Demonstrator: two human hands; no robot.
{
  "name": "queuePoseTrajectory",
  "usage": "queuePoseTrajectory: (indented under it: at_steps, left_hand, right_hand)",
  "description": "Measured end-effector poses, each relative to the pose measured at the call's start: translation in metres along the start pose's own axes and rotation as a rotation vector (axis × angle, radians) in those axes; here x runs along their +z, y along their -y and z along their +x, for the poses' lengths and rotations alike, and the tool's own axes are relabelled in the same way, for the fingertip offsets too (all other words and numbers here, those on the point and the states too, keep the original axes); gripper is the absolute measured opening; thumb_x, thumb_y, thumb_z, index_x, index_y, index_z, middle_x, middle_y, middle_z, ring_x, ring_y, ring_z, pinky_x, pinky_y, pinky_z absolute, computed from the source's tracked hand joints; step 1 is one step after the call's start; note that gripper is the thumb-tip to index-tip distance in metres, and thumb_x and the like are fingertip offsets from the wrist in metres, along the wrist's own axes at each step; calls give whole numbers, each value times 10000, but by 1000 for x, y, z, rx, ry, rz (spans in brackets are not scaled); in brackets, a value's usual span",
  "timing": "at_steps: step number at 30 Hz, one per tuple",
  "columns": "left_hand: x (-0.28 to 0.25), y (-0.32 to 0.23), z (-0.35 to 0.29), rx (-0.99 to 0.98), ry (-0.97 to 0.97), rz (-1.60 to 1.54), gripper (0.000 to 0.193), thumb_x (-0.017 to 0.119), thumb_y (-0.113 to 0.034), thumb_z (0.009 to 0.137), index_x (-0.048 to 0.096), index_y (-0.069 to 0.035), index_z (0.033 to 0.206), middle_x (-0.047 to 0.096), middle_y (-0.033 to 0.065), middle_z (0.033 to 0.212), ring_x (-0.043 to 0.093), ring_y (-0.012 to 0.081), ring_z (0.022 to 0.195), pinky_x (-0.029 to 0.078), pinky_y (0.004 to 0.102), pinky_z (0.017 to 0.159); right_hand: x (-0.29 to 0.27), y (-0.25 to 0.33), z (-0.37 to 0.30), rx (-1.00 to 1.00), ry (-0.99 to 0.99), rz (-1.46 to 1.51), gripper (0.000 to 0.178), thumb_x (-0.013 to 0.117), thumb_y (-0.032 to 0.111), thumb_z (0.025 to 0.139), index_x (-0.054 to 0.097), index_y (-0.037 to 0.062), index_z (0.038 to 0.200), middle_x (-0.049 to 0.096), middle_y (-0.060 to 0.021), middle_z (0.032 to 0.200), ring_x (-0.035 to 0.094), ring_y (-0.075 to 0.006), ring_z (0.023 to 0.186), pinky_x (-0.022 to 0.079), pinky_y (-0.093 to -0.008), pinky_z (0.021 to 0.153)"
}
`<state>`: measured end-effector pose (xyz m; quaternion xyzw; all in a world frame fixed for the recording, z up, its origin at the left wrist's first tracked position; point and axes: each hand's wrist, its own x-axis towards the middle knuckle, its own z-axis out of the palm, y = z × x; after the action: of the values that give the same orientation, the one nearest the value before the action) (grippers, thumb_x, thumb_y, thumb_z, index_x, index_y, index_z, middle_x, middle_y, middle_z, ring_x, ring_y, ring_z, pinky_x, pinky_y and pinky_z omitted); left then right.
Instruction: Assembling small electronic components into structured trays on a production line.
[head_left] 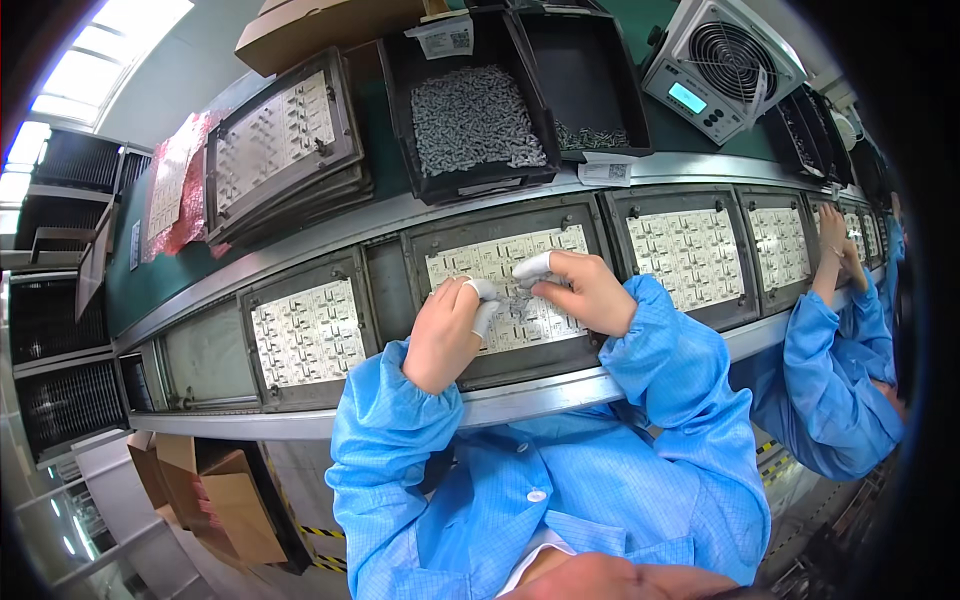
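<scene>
Both hands work over a cream-white circuit board panel [555, 240] held in a dark carrier frame [540, 362] on the rail line. My left hand [442, 325] is at the panel's left side, with white finger covers on and its fingertips pinched together; what they grip, if anything, is too small to tell. From the right comes my right hand [592, 292], its white-covered index finger and its thumb closed close to small grey parts [514, 306]. These parts lie in a loose cluster between the hands. Whether the right fingers hold one cannot be made out.
Similar panels sit in carriers to the left [310, 335] and right [688, 258]. Behind the line stand a black bin of grey parts [470, 120], a second bin [585, 70], a fan unit [725, 70] and stacked carriers [275, 140]. A co-worker's hands [832, 235] are at far right.
</scene>
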<state>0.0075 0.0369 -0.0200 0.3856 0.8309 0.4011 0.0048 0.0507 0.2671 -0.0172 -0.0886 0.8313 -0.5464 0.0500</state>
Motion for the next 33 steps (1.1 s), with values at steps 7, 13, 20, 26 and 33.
queuePoseTrajectory:
  at_steps: [7, 13, 20, 26, 33]
  left_hand:
    - [-2, -3, -2, -93, -4, -55, 228, 636, 19, 916, 641, -15, 1141, 633, 124, 942, 645, 219, 782, 515, 306, 670]
    - [-15, 2, 2, -241, -137, -302, 187, 626, 36, 900, 681, -28, 1066, 623, 115, 905, 618, 231, 805, 491, 312, 701]
    - [-27, 16, -9, -441, -278, -355, 241, 541, 21, 987, 626, 14, 1213, 700, 83, 1059, 667, 131, 936, 521, 248, 843]
    - [-26, 32, -7, -435, -359, -192, 175, 646, 26, 902, 650, -34, 1066, 692, 126, 1046, 664, 241, 944, 515, 319, 811]
    - [-24, 33, -2, -368, -239, 225, 151, 769, -66, 811, 747, -121, 950, 562, 138, 1195, 497, 329, 1055, 422, 411, 932]
  right_hand:
    - [-28, 33, 21, -88, -178, 81, 253, 662, 23, 914, 670, 2, 1166, 708, -108, 1099, 674, -171, 1004, 530, -302, 876]
    - [-48, 39, 90, -560, -519, -845, 295, 644, -31, 853, 653, 47, 1137, 651, -126, 1191, 615, -296, 1138, 533, -380, 906]
    - [2, 13, -1, -373, -46, -613, 211, 718, 74, 780, 639, 73, 976, 582, -91, 953, 576, -294, 896, 514, -387, 771]
    - [9, -1, -6, -334, -80, -570, 209, 733, 90, 770, 598, 49, 924, 561, -98, 955, 566, -309, 915, 504, -385, 763]
    - [0, 4, -6, -298, 5, -423, 204, 717, 56, 774, 560, 33, 902, 558, -131, 950, 551, -341, 931, 485, -411, 789]
